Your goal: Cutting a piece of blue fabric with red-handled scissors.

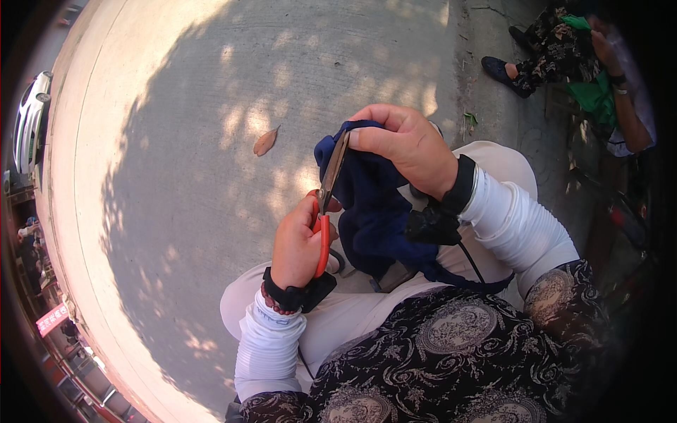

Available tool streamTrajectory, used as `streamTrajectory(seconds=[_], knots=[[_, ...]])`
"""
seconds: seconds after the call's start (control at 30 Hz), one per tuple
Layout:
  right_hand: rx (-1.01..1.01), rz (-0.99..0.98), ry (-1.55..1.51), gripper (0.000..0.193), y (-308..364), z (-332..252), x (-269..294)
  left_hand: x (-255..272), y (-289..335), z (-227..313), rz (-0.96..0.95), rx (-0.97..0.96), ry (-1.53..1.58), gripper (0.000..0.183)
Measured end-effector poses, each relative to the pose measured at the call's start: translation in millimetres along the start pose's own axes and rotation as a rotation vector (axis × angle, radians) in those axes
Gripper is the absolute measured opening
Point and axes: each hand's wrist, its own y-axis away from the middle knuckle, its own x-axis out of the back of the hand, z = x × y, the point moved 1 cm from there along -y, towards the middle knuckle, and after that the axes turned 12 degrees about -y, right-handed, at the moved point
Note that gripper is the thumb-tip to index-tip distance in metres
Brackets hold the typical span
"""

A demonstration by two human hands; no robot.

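My left hand (295,247) is closed round the red handles of a pair of scissors (324,245), whose metal blades point up and away from me. Dark navy cloth (374,211) hangs in folds over my lap between my two hands. At its upper edge, my right hand (412,144) pinches the fabric between thumb and fingers. The scissor tips lie against the cloth close to my right thumb. Whether the blades have fabric between them is hard to make out.
A seated person (564,49) at the upper right holds green cloth (594,99). One dry leaf (266,142) lies on the concrete ground (197,141) ahead. Far to the left are a parked white car (29,123) and a red sign (53,319).
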Motion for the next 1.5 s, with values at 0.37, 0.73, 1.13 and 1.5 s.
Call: streamTrajectory(seconds=[0.37, 0.73, 1.13, 1.5], knots=[[0.011, -0.012, 0.035, 0.018, 2, 0, 0, -5, 1, 0, -0.045, 0.035, 0.158, 0.035], [0.071, -0.019, 0.105, 0.019, 3, 0, 0, -11, 0, -6, -0.001, 0.067, 0.254, 0.027], [0.075, -0.023, 0.114, 0.019, 4, -2, 3, -12, -9, -22, 0.319, -0.105, -0.324, 0.032], [0.041, -0.019, 0.02, 0.022, 3, -2, 6, -12, -9, -21, 0.321, -0.082, -0.315, 0.033]])
